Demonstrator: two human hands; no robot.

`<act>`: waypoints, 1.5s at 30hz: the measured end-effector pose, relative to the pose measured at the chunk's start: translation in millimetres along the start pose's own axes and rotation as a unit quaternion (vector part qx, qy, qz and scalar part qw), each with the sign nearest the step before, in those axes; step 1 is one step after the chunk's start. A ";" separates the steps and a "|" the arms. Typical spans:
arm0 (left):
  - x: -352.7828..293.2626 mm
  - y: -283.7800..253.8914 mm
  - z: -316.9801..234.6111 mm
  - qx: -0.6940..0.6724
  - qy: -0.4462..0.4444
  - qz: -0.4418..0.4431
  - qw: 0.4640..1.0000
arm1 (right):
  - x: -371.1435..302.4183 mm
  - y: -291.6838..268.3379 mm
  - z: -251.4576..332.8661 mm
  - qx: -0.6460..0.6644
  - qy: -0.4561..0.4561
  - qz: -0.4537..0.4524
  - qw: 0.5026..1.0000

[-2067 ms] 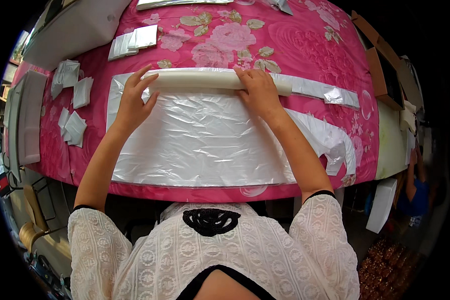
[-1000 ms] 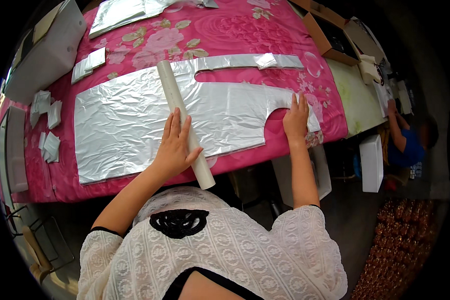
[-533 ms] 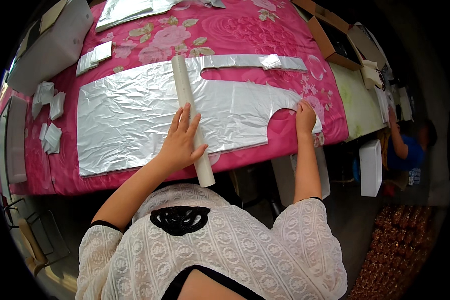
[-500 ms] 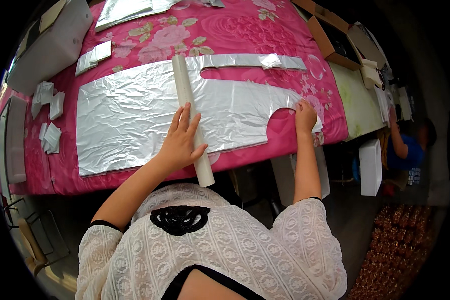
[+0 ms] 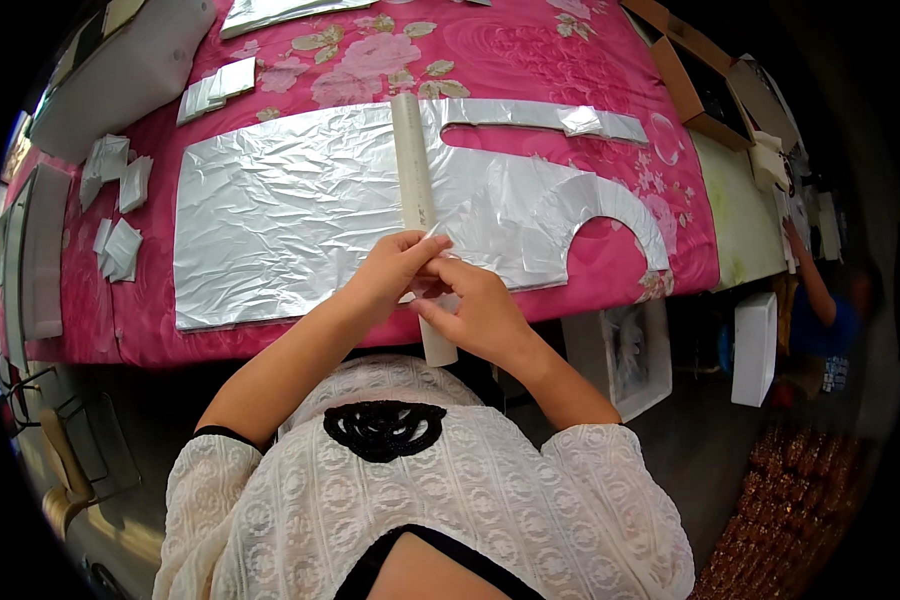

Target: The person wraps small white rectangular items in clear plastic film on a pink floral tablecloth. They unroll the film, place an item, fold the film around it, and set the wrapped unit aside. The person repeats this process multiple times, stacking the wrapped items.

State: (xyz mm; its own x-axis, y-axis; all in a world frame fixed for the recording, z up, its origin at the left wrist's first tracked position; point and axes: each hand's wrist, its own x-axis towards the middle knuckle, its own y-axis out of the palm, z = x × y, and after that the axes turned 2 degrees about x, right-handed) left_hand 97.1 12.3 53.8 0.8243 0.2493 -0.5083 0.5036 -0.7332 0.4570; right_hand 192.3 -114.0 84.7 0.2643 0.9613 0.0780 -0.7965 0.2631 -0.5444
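A stack of thin silvery plastic sheets, apron-shaped with cut-outs and a long strap, lies flat on the table. Across it rests a pale cardboard tube, its near end sticking out past the table edge. Over the lower part of this tube my two hands meet. My left hand pinches a bit of the thin plastic sheet between thumb and fingers. Close against it, my right hand has its fingers bent onto the same sheet, lifted from the right side in loose folds. The fingertips partly hide each other.
Small folded silvery packets lie at the left, beside a white foam box. A pink floral cloth covers the table. Cardboard box stands at the far right. Below the edge is a white bin; a person in blue sits at right.
My right hand has come from the right end of the sheet to the tube, bringing the top layer along. My left hand has gone from resting on the tube to pinching the film.
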 end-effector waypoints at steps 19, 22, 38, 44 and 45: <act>-110.6 -219.2 -55.4 0.681 0.194 -0.373 0.599 | -40.0 32.5 -14.0 -0.179 0.235 0.053 0.954; -74.4 -141.8 -58.2 0.668 0.366 -0.309 0.570 | -43.2 28.6 -16.5 -0.168 0.244 0.056 0.953; 36.6 -34.0 44.6 0.686 0.342 -0.211 0.606 | 14.2 -7.0 -41.3 -0.072 0.221 0.063 0.971; 37.6 -33.0 43.2 0.692 0.337 -0.202 0.605 | 151.4 -14.3 -109.2 0.188 0.284 -0.022 0.940; 37.6 -34.0 43.9 0.691 0.338 -0.204 0.606 | 166.1 -15.0 -115.0 0.305 0.288 -0.026 0.907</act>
State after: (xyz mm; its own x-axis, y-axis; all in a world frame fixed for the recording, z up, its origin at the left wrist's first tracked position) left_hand 99.6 18.8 -12.9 0.8569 0.4479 0.2552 0.3886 -0.2362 -0.8906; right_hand 310.7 32.4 9.8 0.4096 0.7909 -0.4547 -0.8816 0.4713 0.0255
